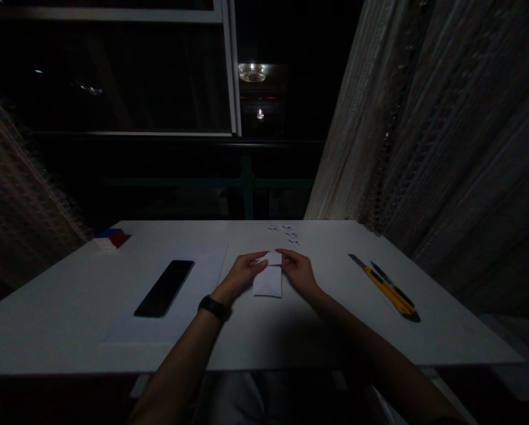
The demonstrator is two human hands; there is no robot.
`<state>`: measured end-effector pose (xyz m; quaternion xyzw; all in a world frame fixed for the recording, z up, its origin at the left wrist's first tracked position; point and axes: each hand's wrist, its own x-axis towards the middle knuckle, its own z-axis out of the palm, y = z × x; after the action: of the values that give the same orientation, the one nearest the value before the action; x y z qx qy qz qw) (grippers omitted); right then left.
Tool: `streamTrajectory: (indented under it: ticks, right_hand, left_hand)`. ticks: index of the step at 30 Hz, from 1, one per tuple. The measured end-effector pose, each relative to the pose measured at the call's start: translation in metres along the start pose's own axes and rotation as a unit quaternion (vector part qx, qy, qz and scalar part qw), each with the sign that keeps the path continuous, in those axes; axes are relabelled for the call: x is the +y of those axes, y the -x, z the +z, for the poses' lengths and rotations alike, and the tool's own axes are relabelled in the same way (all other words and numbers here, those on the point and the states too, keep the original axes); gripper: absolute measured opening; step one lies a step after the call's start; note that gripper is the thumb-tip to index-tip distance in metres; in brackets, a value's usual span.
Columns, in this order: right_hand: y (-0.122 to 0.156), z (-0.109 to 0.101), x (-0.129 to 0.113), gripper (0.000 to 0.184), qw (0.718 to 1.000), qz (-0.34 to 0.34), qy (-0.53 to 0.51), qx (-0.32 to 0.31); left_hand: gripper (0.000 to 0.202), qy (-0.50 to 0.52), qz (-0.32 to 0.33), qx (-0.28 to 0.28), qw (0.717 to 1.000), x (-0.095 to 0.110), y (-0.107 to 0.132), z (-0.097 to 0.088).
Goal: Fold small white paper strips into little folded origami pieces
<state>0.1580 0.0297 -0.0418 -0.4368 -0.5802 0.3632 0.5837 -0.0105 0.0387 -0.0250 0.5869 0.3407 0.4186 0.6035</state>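
Note:
A small white folded paper (268, 282) is held between my two hands over the middle of the white table (317, 348). Its upper part is folded over, with a crease line showing below the flap. My left hand (245, 270) grips the paper's left edge, thumb on top near the crease. On the opposite edge, my right hand (298, 271) pinches the upper right corner with its fingers. A dark watch (214, 307) is on my left wrist. The dim light hides the exact finger contact.
Left lie a black phone (164, 289) on a white sheet (202, 319) and a coloured cube (111, 238). A yellow utility knife (390, 292) with its blade out lies at right beside a dark pen (392, 283). Several small paper pieces (291, 234) lie behind my hands. Curtains (352, 118) flank the window.

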Motion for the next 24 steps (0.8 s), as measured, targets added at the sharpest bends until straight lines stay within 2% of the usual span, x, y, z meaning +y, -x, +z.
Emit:
streamTrajectory:
  ticks: [3,8,12,18,21,24]
  right_hand:
    - [-0.001,-0.001,0.001,0.022,0.999,-0.006,0.035,0.026]
    - [0.000,-0.001,-0.001,0.020,0.996,-0.015,0.068,0.061]
    - [0.005,-0.002,-0.008,0.018,0.981,-0.093,0.152,0.071]
    - [0.011,0.001,-0.015,0.017,0.961,-0.194,0.194,0.041]
    - [0.012,0.002,-0.014,0.019,0.941,-0.255,0.223,0.025]
    - [0.014,0.003,-0.015,0.020,0.930,-0.280,0.236,0.009]
  left_hand:
    - [0.054,0.002,0.009,0.000,1.000,0.001,0.001,0.001]
    - [0.048,-0.018,0.011,-0.023,1.000,0.007,0.004,0.003]
    - [0.042,-0.037,0.022,-0.028,0.999,0.005,0.004,0.004]
    - [0.037,-0.039,0.030,-0.001,0.999,-0.002,0.000,0.003]
    - [0.036,-0.020,0.023,0.022,0.999,-0.001,0.000,0.003]
    - [0.036,0.024,0.018,0.035,0.999,0.000,-0.001,0.004]
